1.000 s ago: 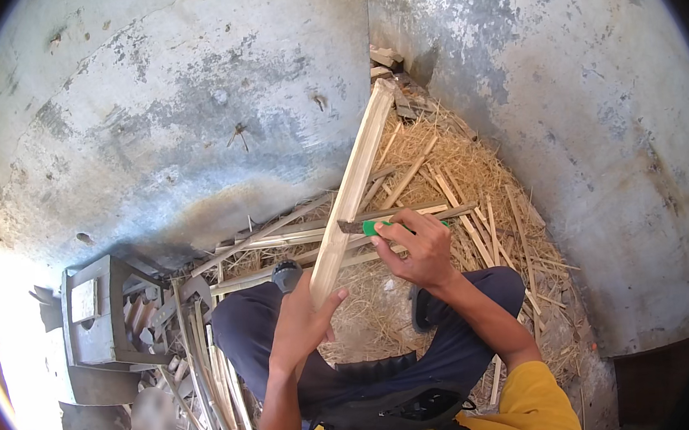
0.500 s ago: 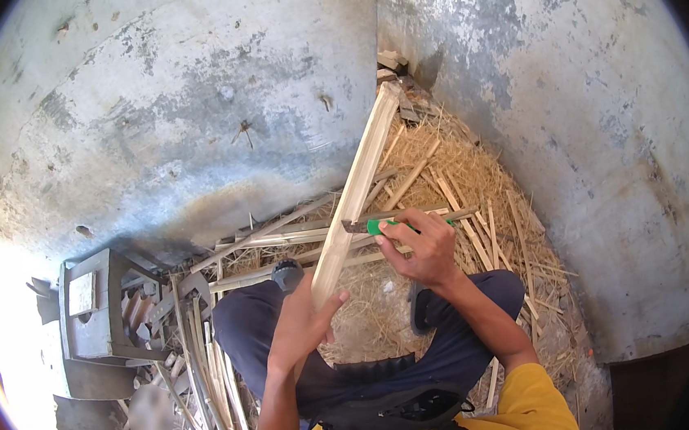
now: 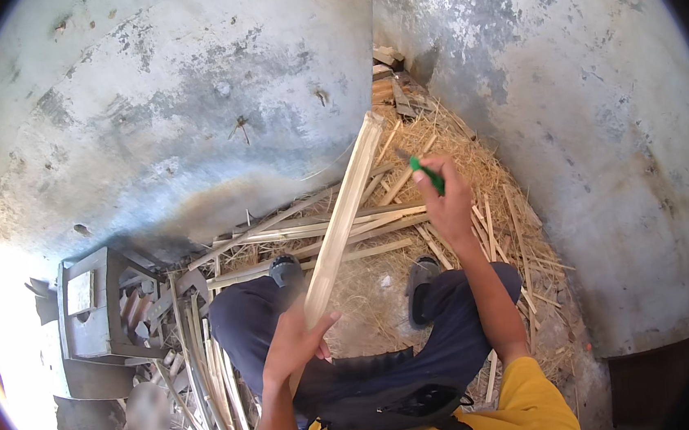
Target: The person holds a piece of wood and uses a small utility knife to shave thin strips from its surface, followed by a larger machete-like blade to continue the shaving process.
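A long pale strip of split wood or bamboo [image 3: 342, 211] slants up and away from me, its far end close to the wall corner. My left hand [image 3: 296, 340] is wrapped round its lower part, between my bent knees. In my right hand [image 3: 449, 197] is a knife with a green handle [image 3: 430, 176]; my fingers are closed round it. The short dark blade points up and left, apart from the strip, to the right of its upper half. My palm hides part of the handle.
Shavings [image 3: 461, 147] and loose strips [image 3: 378, 227] cover the floor ahead. Grey walls [image 3: 210, 87] meet in the far corner. On the left stand a grey box-like frame [image 3: 94, 306] and a bundle of long strips [image 3: 216, 382]. My shoes [image 3: 423, 286] rest in front of me.
My right hand has moved the knife up and away, off the strip's edge. The strip's far end has dropped slightly toward me, still in my left hand.
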The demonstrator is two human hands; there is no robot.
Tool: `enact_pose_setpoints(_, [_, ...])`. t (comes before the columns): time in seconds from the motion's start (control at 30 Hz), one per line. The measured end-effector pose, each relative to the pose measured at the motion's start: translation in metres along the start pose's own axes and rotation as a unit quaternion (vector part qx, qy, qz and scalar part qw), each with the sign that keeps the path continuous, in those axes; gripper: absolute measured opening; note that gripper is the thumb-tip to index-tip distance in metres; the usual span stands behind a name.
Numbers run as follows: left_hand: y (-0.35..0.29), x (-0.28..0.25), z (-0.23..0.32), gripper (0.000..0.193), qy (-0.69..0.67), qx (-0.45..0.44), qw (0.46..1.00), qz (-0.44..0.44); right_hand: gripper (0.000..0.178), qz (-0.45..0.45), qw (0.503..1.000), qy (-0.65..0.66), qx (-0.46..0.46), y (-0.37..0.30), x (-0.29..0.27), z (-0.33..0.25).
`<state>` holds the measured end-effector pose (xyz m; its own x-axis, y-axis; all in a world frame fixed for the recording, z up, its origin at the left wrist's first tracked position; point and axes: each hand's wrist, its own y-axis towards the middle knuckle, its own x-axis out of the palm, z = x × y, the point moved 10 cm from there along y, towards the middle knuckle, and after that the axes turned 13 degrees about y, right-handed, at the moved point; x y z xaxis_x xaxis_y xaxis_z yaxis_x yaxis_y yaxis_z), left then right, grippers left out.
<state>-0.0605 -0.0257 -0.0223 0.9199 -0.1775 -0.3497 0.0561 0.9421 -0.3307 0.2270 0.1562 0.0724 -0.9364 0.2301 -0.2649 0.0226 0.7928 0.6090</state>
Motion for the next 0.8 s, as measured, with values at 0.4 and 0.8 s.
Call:
enact_pose_setpoints(0.4, [0.016, 0.005, 0.008, 0.052, -0.055, 0.011, 0.995, -0.079, 0.023, -0.168, 0.971, 0.121, -0.122, -0.045, 0.057, -0.053])
enact_pose_setpoints(0.8, [0.025, 0.006, 0.012, 0.053, -0.088, 0.011, 0.994, -0.071, 0.023, -0.197, 0.956, 0.078, -0.203, -0.075, 0.077, -0.08])
